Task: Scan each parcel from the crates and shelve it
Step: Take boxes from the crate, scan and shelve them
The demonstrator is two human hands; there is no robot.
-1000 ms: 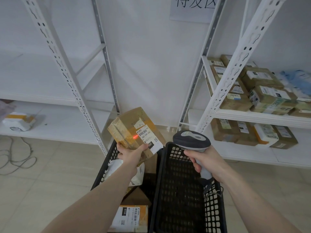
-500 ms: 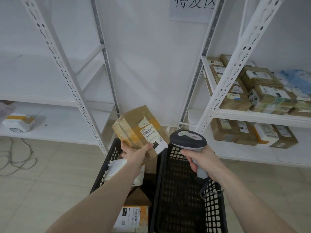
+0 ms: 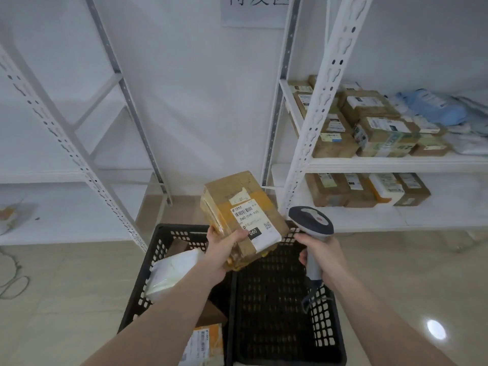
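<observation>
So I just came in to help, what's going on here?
A person is working through parcels. The left hand holds a taped cardboard box label-up above two black crates, and the right hand grips a scanner beside it. No scan beam shows on the label. More parcels wait in the left crate; the right shelves already hold many boxes.

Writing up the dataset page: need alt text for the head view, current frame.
A person's left hand holds up a taped brown parcel, label facing the camera, while the right hand grips a barcode scanner above two black crates. The right shelf holds many parcels.
</observation>
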